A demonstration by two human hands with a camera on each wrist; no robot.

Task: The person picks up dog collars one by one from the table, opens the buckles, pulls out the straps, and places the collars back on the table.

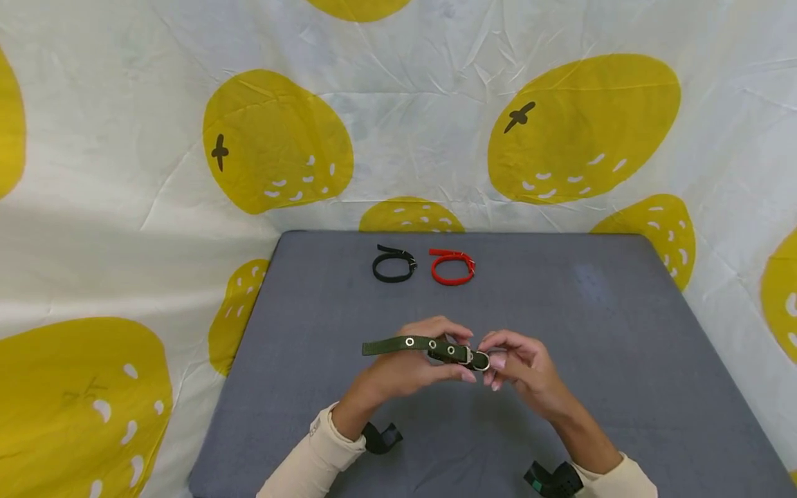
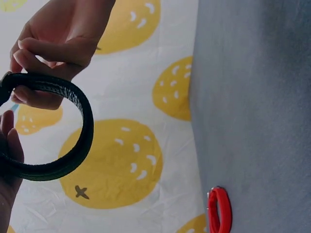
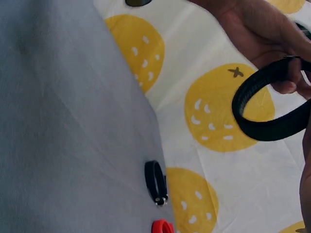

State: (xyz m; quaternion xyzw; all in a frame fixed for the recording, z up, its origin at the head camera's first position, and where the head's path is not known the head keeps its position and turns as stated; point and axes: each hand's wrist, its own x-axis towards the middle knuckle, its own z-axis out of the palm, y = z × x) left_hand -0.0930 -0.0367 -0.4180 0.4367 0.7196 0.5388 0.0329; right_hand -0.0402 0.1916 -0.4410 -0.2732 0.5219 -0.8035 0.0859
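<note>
A dark green dog collar (image 1: 441,351) is buckled into a loop above the table, its free end with metal eyelets pointing left. My left hand (image 1: 398,373) holds it, fingers along the far side and thumb along the near side. At the buckle end, my right hand (image 1: 529,366) pinches the collar beside its metal D-ring (image 1: 483,361). The left wrist view shows the round loop of the collar (image 2: 86,131) hanging below the fingers of the right hand (image 2: 63,53). Seen from the right wrist, the left hand (image 3: 265,39) grips the collar's upper edge (image 3: 262,77).
On the grey table (image 1: 299,304), a black collar (image 1: 392,279) and a red collar (image 1: 453,281) lie side by side near the back edge. A white cloth with yellow fruit shapes (image 1: 436,152) hangs behind and around the table. Black straps (image 1: 381,438) circle both wrists.
</note>
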